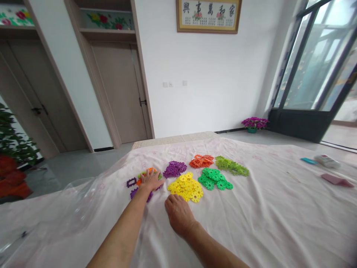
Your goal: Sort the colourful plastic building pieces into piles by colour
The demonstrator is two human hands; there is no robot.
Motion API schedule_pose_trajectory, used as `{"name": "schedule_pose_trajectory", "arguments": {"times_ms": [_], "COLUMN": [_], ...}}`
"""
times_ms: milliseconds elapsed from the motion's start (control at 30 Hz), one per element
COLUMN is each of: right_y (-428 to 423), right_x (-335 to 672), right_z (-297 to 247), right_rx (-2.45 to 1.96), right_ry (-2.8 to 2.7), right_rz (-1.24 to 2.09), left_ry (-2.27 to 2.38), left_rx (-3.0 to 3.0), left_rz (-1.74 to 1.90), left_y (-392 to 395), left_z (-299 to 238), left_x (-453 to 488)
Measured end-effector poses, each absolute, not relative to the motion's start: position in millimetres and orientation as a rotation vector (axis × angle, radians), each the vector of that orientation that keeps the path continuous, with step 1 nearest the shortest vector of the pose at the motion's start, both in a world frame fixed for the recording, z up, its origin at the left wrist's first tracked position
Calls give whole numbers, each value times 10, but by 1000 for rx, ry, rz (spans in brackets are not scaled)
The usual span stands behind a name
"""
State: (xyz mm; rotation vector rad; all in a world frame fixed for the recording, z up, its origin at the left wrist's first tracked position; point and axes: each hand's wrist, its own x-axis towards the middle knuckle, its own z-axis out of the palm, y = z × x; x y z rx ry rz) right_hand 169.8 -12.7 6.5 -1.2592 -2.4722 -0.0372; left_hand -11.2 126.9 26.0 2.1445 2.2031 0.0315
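Note:
My left hand [152, 180] lies with fingers spread over a mixed heap of plastic building pieces at the left. Purple pieces [131, 182] and a few orange and lime ones show around its edges. My right hand [180, 212] is curled on the cloth just in front of a pile of yellow snowflake discs [187, 187]; what its fingers hold, if anything, is hidden. Behind the yellow pile are purple pieces [174, 169] and orange-red pieces [201, 161]. Green discs [214, 179] and lime-green pieces [232, 166] lie to the right.
A pale pink cloth [262, 208] with folds covers the surface. Clear plastic wrapping [75, 197] lies along the left. Towards the right edge are a white packet [327, 161], a blue item [308, 160] and a pink folded piece [337, 180].

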Motion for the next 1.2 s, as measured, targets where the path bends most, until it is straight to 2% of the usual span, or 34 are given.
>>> {"name": "schedule_pose_trajectory", "arguments": {"times_ms": [400, 600, 800, 967, 1200], "right_y": [-110, -103, -106, -114, -135], "right_x": [1689, 1691, 1690, 1694, 1652], "right_z": [89, 93, 89, 117, 195], "right_rx": [-1263, -1260, -1248, -1223, -1114], "right_ry": [-2490, -2503, -2501, -2488, -2529], "right_rz": [-21, -36, -42, -31, 58], "left_ry": [2254, 2416, 2585, 2571, 2393], "left_rx": [2220, 2034, 1593, 1647, 1760], "left_rz": [115, 548, 795, 786, 859], "left_y": [335, -106, -454, -606, -631], "left_z": [315, 438, 159, -123, -188], "left_x": [-263, -536, -922, -1009, -1057]}}
